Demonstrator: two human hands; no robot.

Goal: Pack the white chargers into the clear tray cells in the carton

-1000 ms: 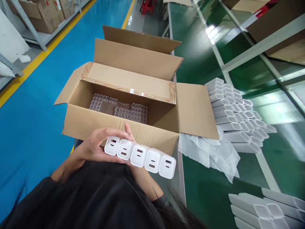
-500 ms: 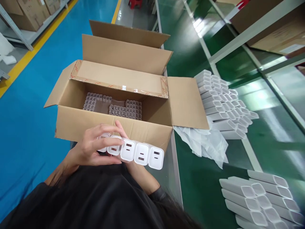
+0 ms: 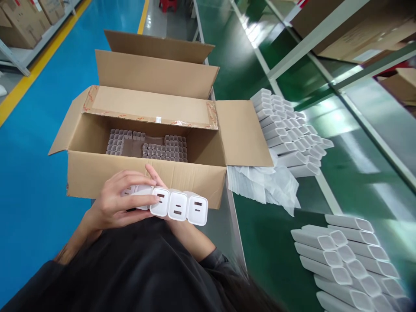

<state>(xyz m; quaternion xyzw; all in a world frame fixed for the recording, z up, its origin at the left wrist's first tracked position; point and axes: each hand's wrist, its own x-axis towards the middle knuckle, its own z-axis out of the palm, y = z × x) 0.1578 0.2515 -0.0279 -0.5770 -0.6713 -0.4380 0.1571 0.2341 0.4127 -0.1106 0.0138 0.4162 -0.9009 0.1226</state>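
A row of several white plastic charger housings [image 3: 177,206], each with slots in its end face, is held in front of my body, end faces toward me. My left hand [image 3: 120,199] closes over the row's left part, fingers across the faces and thumb below. My right hand [image 3: 156,175] supports the row from behind and beneath; most of it is hidden by the housings, with a finger showing above. Just beyond is an open cardboard box [image 3: 146,177] with groups of small whitish housings [image 3: 176,148] standing on its bottom.
On the green workbench [image 3: 263,242] to the right lie a stack of long white housings [image 3: 286,130] and a nearer stack [image 3: 347,264]. Crumpled white wrapping [image 3: 264,186] lies beside the box flap [image 3: 243,132]. Cartons [image 3: 24,24] sit on a shelf at far left.
The view has shifted, so box and bench appear further left. My left fingers have moved along the row, covering more of the left housings; a forefinger now rests on the middle one.
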